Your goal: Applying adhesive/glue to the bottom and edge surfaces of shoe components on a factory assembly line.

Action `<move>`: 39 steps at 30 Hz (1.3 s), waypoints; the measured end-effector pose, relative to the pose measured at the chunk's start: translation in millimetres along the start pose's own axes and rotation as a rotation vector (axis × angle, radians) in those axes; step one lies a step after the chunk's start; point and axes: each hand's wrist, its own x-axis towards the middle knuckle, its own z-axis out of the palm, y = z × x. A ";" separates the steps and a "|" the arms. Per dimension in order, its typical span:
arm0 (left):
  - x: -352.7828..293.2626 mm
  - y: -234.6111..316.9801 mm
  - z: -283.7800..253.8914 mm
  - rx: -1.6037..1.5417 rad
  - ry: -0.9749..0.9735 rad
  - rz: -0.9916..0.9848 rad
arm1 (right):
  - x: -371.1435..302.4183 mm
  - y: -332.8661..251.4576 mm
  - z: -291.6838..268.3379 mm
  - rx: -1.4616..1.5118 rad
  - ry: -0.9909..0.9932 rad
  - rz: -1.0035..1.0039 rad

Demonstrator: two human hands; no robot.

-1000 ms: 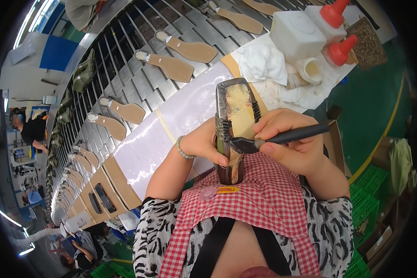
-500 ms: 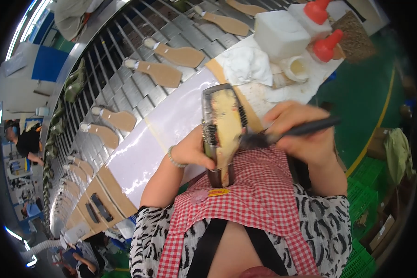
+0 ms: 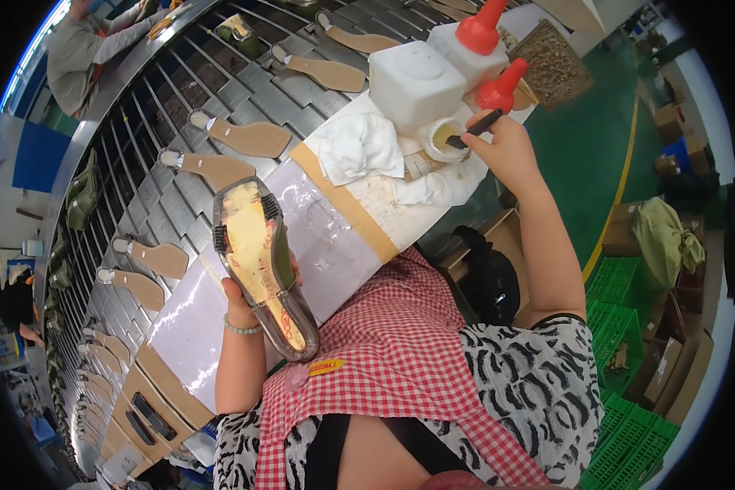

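My left hand [image 3: 238, 307] is wrapped around an olive-green shoe upper [image 3: 257, 253], held with its underside up. That underside is pale yellow with red marks, framed by dark edges with black bristly patches on both sides. In my right hand [image 3: 505, 153] is a brush [image 3: 483, 123] with a dark handle. Its tip reaches into the mouth of a white jar [image 3: 431, 137], where yellowish liquid shows; the bristles are mostly hidden. Beside the jar lies a crumpled white cloth [image 3: 359, 149].
White square bottles [image 3: 416, 82] with red spouts [image 3: 502, 86] stand behind the jar. Shoe-sole-shaped brown boards [image 3: 249, 138] lie on a slatted metal conveyor [image 3: 180, 200]. Green crates [image 3: 621, 327] stack at the right. Another person [image 3: 77, 61] works across the conveyor.
The brush has left the shoe's underside and moved up and right into the jar. My left hand has shifted left with the shoe, while my view has also turned.
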 end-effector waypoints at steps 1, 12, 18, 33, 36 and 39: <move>-1.2 -0.2 0.2 -0.001 -0.002 0.000 | 1.6 0.2 -0.5 -0.002 0.002 0.000; 3.8 -3.4 5.8 -0.025 -0.032 -0.020 | -11.8 37.7 -4.7 1.085 -0.029 0.483; 7.1 3.5 -2.4 -0.070 -0.104 -0.080 | -20.2 49.7 24.2 1.527 0.117 0.906; 9.7 -20.3 5.2 -0.177 -0.141 -0.382 | -77.8 -90.1 21.2 1.335 -0.432 0.001; 14.1 -4.6 25.2 -0.136 -0.118 -0.358 | -91.8 -117.6 34.6 1.202 -0.526 -0.074; 13.1 2.2 33.2 -0.091 -0.081 -0.356 | -96.8 -123.8 46.5 1.107 -0.576 -0.167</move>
